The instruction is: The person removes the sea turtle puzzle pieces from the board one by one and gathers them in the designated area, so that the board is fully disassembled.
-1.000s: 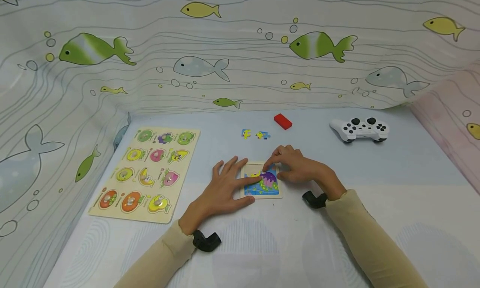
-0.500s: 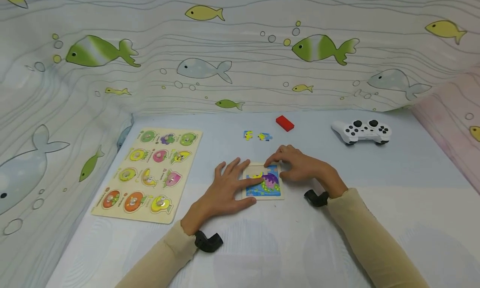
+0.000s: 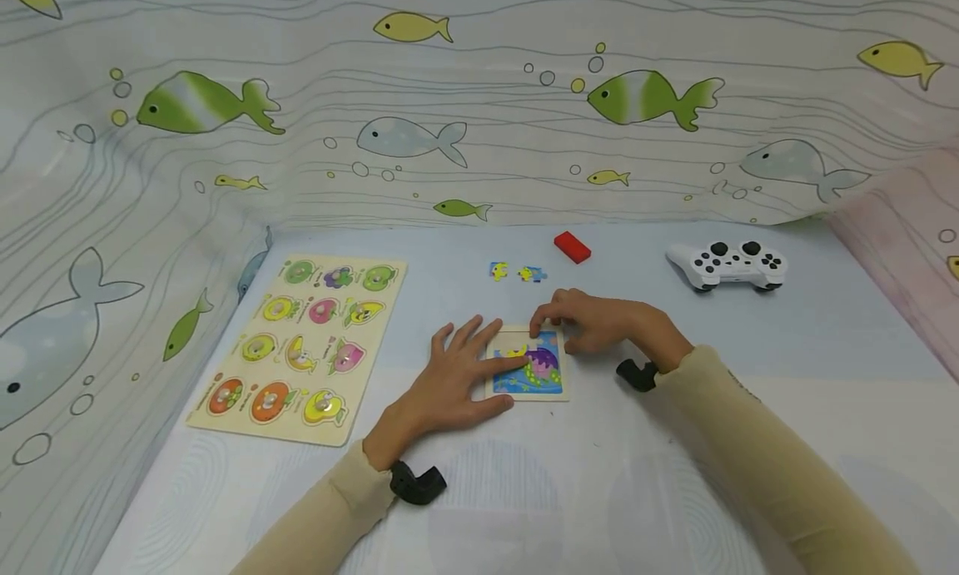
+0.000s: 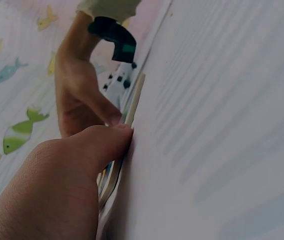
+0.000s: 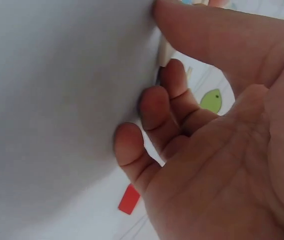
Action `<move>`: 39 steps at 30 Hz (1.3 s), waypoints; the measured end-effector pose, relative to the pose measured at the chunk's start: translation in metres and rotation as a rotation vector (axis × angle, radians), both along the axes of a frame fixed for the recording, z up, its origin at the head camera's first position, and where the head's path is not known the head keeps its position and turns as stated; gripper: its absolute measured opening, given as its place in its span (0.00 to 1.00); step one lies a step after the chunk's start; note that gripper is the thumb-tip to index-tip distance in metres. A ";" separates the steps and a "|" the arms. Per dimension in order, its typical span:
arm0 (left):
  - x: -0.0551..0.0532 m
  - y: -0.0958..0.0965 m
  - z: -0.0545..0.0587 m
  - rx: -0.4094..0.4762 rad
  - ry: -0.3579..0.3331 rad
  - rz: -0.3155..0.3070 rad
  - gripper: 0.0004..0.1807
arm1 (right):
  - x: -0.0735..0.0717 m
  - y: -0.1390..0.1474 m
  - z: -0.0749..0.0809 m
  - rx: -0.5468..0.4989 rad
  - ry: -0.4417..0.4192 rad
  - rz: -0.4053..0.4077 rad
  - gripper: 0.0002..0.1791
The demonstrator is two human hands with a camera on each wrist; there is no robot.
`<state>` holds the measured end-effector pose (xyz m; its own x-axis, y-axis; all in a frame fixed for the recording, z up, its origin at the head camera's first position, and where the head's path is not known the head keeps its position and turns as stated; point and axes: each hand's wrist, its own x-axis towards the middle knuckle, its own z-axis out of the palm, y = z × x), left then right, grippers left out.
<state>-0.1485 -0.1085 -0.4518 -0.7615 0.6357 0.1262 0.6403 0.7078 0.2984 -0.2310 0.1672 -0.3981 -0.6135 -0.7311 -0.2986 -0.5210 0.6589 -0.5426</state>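
A small jigsaw puzzle (image 3: 541, 385) in a pale wooden frame lies on the table in the head view, showing a purple shape over blue and green, with a bare patch at its upper left. My left hand (image 3: 453, 384) rests over its left side, fingers spread, index finger stretched onto the picture. In the left wrist view the left thumb (image 4: 106, 142) lies at the frame's edge. My right hand (image 3: 603, 324) holds the upper right corner, index finger bent at the top border and thumb by the right side. Two loose puzzle pieces, one yellow-blue (image 3: 499, 270) and another (image 3: 533, 274), lie behind the frame.
A wooden fruit peg board (image 3: 360, 350) lies at the left. Toward the back are a red block (image 3: 573, 247) and, farther right, a white game controller (image 3: 727, 265). A fish-patterned cloth (image 3: 517, 175) rises behind the table.
The right index fingertip has drawn back from the picture to the frame's top border. The left hand keeps its place on the puzzle. The head view has shifted slightly.
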 end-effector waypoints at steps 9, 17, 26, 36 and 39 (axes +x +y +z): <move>0.000 0.000 0.001 0.002 -0.013 -0.003 0.29 | -0.007 -0.005 0.003 0.010 -0.058 0.023 0.25; 0.000 0.000 -0.001 0.013 -0.001 -0.007 0.29 | -0.003 -0.001 -0.003 -0.079 -0.082 -0.038 0.25; 0.000 -0.002 0.000 -0.003 0.013 -0.004 0.30 | 0.006 0.002 -0.013 -0.262 -0.040 -0.045 0.16; 0.001 -0.001 0.000 0.002 0.025 -0.014 0.30 | 0.008 0.001 -0.012 -0.183 0.022 -0.058 0.20; 0.001 -0.002 0.000 0.005 0.018 -0.010 0.30 | 0.007 0.001 -0.011 -0.169 0.024 -0.057 0.19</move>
<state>-0.1479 -0.1100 -0.4521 -0.7524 0.6429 0.1433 0.6530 0.6996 0.2901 -0.2240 0.1683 -0.4091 -0.6608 -0.7334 -0.1596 -0.4994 0.5884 -0.6359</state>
